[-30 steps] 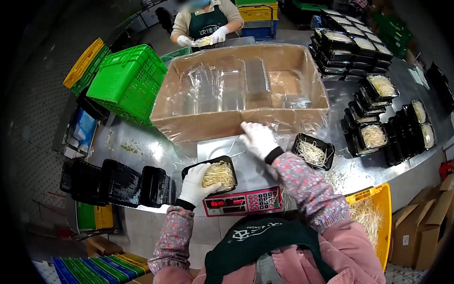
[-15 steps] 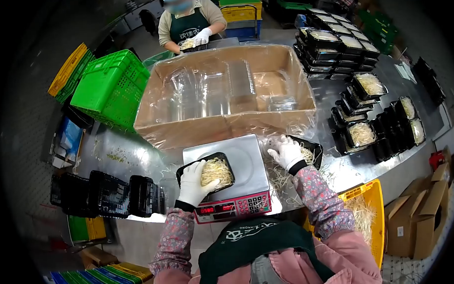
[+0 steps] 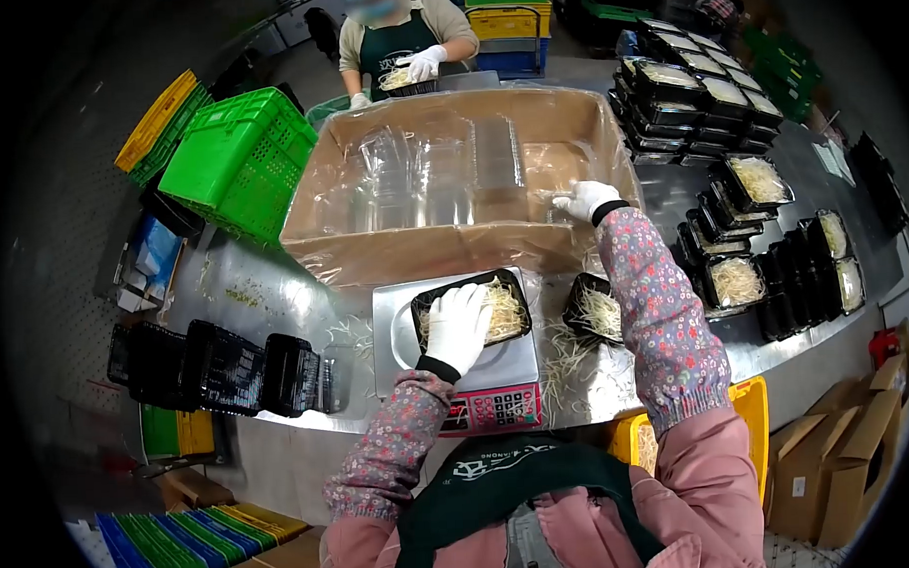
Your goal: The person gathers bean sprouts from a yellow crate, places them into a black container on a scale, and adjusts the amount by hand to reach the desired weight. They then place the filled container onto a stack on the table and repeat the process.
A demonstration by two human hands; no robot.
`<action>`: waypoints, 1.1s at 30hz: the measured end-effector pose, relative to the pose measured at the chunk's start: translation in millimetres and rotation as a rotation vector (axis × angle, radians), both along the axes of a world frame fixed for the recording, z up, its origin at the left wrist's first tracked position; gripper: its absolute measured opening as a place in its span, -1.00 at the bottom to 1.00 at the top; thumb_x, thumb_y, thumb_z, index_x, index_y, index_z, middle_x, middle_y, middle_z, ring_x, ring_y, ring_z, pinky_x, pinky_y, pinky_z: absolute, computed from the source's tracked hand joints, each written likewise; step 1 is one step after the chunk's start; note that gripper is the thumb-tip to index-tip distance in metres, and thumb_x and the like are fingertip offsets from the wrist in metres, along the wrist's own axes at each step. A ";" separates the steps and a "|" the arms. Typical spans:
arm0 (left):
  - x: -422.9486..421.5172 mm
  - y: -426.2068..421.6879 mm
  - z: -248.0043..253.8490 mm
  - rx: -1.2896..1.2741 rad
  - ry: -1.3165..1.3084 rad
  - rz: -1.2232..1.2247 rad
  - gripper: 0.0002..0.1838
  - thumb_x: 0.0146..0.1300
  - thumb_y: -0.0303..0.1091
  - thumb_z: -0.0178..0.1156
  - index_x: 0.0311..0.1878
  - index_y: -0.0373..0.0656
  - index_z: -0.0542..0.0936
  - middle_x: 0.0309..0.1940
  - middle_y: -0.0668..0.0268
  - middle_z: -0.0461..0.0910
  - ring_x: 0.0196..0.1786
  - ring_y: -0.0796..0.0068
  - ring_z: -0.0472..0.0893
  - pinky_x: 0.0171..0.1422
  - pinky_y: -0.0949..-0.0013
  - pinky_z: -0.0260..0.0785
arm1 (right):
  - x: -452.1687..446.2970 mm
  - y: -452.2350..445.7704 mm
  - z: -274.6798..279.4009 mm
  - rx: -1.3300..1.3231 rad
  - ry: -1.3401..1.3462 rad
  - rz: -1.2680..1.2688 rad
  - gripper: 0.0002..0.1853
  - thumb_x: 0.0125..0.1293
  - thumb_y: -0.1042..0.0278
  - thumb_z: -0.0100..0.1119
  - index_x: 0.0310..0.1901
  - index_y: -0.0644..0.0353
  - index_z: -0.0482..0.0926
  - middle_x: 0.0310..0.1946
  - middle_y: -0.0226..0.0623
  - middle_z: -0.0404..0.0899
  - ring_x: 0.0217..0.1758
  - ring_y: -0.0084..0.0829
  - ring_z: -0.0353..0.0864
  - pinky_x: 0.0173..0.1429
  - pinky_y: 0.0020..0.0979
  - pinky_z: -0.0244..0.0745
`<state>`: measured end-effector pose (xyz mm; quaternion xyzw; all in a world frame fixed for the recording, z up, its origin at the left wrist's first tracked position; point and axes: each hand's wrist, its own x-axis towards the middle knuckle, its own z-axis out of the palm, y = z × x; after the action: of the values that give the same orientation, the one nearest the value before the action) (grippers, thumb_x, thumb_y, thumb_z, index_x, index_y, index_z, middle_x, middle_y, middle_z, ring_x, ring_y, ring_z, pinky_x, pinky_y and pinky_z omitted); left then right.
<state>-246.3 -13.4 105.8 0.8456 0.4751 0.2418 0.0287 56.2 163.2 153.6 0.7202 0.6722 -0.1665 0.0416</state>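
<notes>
Grips unclear, the left hand [image 3: 458, 329] is resting on a tray [image 3: 421, 310], the right hand [image 3: 586, 201] poised near lids [image 3: 496, 152], a likely pick-up needing a light pinch.

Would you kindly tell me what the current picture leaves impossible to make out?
All in the head view:
- The reading on the scale: largely covered by the left hand's sleeve.
- Sprouts beneath the left hand: hidden by the glove.
- Whether the right hand grips anything at the carton: too small, amid clear plastic.
- Much of the yellow crate: behind the right arm.
</notes>
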 end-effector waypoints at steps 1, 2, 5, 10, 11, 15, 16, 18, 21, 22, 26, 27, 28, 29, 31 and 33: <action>-0.1 2.7 -1.7 -0.055 -0.027 -0.002 -0.62 0.33 -0.19 0.10 0.12 -0.19 0.55 0.08 0.22 0.53 0.13 0.14 0.47 0.22 0.06 0.29 | 1.0 -0.4 0.5 0.044 0.096 0.042 -0.49 0.24 -0.20 0.22 0.05 -0.01 0.70 -0.01 -0.13 0.68 0.12 -0.17 0.64 0.26 -0.23 0.46; -1.0 4.2 -3.8 -0.081 -0.058 0.002 -0.63 0.33 -0.20 0.11 0.12 -0.17 0.55 0.07 0.25 0.54 0.13 0.14 0.47 0.21 0.06 0.31 | 3.2 -1.7 0.9 0.126 0.182 0.027 -0.62 0.17 -0.12 0.33 -0.15 -0.03 0.77 -0.10 -0.15 0.71 0.04 -0.21 0.67 0.18 -0.26 0.51; -1.4 9.4 -2.0 -0.128 -0.050 0.001 -0.66 0.30 -0.25 0.17 0.08 -0.18 0.56 0.03 0.19 0.55 0.10 0.10 0.51 0.19 0.09 0.37 | -1.7 -4.4 13.8 0.192 0.144 0.029 -0.70 0.10 -0.02 0.40 -0.21 -0.05 0.78 -0.16 -0.19 0.73 -0.02 -0.23 0.69 0.15 -0.29 0.53; -5.2 3.4 -2.7 -0.092 -0.046 -0.006 -0.58 0.34 -0.19 0.15 0.19 -0.18 0.51 0.10 0.15 0.54 0.16 0.10 0.49 0.24 0.09 0.33 | 0.7 -27.8 30.3 0.335 0.039 0.143 -0.78 0.11 0.04 0.40 -0.24 -0.11 0.79 -0.23 -0.24 0.73 -0.09 -0.21 0.69 0.09 -0.24 0.55; -7.5 1.8 -2.8 -0.080 -0.069 -0.019 -0.56 0.34 -0.19 0.15 0.22 -0.18 0.50 0.12 0.14 0.54 0.18 0.10 0.48 0.26 0.09 0.33 | 7.8 -28.7 32.6 0.455 0.020 0.185 -0.79 0.13 0.05 0.37 -0.25 -0.11 0.79 -0.25 -0.25 0.72 -0.10 -0.21 0.69 0.08 -0.23 0.55; -14.6 -12.9 34.1 -0.046 -0.185 -0.012 -0.53 0.28 -0.24 0.25 0.21 -0.24 0.53 0.09 0.05 0.59 0.14 0.06 0.55 0.25 0.13 0.37 | 8.8 -63.8 90.8 0.793 0.062 0.251 -0.83 0.25 0.20 0.27 -0.18 -0.05 0.76 -0.28 -0.32 0.69 -0.11 -0.25 0.65 -0.01 -0.29 0.56; -19.1 -15.4 40.5 -0.036 -0.208 0.003 -0.54 0.26 -0.26 0.27 0.19 -0.26 0.55 0.07 0.03 0.60 0.13 0.05 0.56 0.24 0.15 0.39 | 5.6 -79.4 107.0 0.857 0.150 0.231 -0.83 0.28 0.25 0.25 -0.13 -0.03 0.74 -0.26 -0.32 0.68 -0.12 -0.25 0.65 -0.02 -0.32 0.56; -31.3 -18.6 40.6 -0.006 -0.456 0.069 -0.58 0.25 -0.27 0.29 0.13 -0.27 0.59 0.10 0.02 0.59 0.16 0.10 0.55 0.23 0.15 0.40 | 3.4 -100.5 121.1 1.012 0.512 0.259 -0.77 0.29 0.42 0.24 -0.03 -0.01 0.71 -0.21 -0.31 0.68 -0.17 -0.35 0.66 -0.05 -0.44 0.55; -55.2 -28.0 51.8 -0.096 -1.005 0.129 -0.50 0.52 -0.28 0.00 0.40 -0.37 0.29 0.25 0.09 0.49 0.27 0.32 0.48 0.40 0.30 0.29 | -16.5 -133.3 123.2 0.733 1.269 0.213 -0.63 0.35 0.54 0.21 0.19 0.20 0.54 -0.08 -0.42 0.66 -0.17 -0.68 0.56 -0.08 -0.61 0.50; -56.2 -33.4 58.3 -0.147 -1.326 0.105 -0.46 0.53 -0.25 -0.02 0.44 -0.33 0.24 0.21 0.10 0.51 0.20 0.35 0.51 0.33 0.29 0.37 | -25.9 -150.2 124.2 0.575 1.410 0.173 -0.57 0.36 0.54 0.20 0.26 0.23 0.47 -0.08 -0.43 0.64 -0.16 -0.70 0.55 -0.09 -0.61 0.50; -55.9 -58.9 72.6 -0.420 -1.478 0.155 -0.46 0.45 -0.37 0.10 0.42 -0.32 0.27 0.00 0.19 0.59 -0.05 0.49 0.59 0.02 0.39 0.52 | -74.9 -195.5 70.9 0.148 1.503 0.263 -0.36 0.36 0.54 0.19 0.44 0.16 0.23 -0.24 -0.47 0.51 -0.23 -0.68 0.50 -0.12 -0.62 0.47; -57.5 -65.4 68.8 -0.479 -1.382 0.183 -0.48 0.43 -0.40 0.13 0.40 -0.32 0.30 -0.06 0.22 0.61 -0.10 0.51 0.60 -0.04 0.42 0.54 | -85.1 -201.8 49.6 0.081 1.542 0.262 -0.35 0.35 0.53 0.18 0.45 0.16 0.20 -0.27 -0.47 0.50 -0.24 -0.66 0.49 -0.13 -0.59 0.48; -62.1 -70.1 55.6 -0.503 -1.354 0.203 -0.50 0.41 -0.44 0.14 0.37 -0.32 0.33 -0.12 0.26 0.61 -0.14 0.54 0.60 -0.07 0.45 0.53 | -92.4 -205.1 27.1 0.013 1.579 0.259 -0.33 0.35 0.52 0.18 0.46 0.17 0.17 -0.29 -0.47 0.49 -0.25 -0.64 0.49 -0.14 -0.56 0.48; -69.0 -71.7 33.1 -0.527 -1.325 0.222 -0.52 0.39 -0.47 0.16 0.34 -0.32 0.37 -0.18 0.29 0.62 -0.18 0.56 0.60 -0.11 0.48 0.52 | -93.7 -205.1 2.1 0.111 1.375 0.317 -0.33 0.35 0.51 0.18 0.46 0.14 0.18 -0.33 -0.45 0.47 -0.27 -0.61 0.49 -0.13 -0.52 0.49; -71.3 -69.2 1.4 -0.536 -1.351 0.278 -0.65 0.34 -0.52 0.19 0.18 -0.33 0.51 -0.31 0.37 0.61 -0.28 0.62 0.58 -0.16 0.54 0.47 | -94.2 -208.4 -8.2 0.241 0.976 0.323 -0.45 0.38 0.38 0.17 0.39 0.05 0.31 -0.42 -0.28 0.55 -0.34 -0.38 0.61 -0.12 -0.33 0.55; -67.1 -50.8 -14.3 -0.336 -1.180 0.281 -0.69 0.34 -0.50 0.21 0.13 -0.33 0.56 -0.30 0.39 0.62 -0.30 0.62 0.57 -0.17 0.54 0.46 | -97.0 -187.1 -35.1 0.511 0.855 0.356 -0.56 0.40 0.28 0.14 0.29 0.01 0.40 -0.41 -0.18 0.62 -0.32 -0.22 0.67 -0.14 -0.25 0.57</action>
<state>-313.4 -64.1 91.6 0.4832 0.5174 0.5911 0.3866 -40.8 -23.9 118.5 0.4499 0.7601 -0.2667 -0.3856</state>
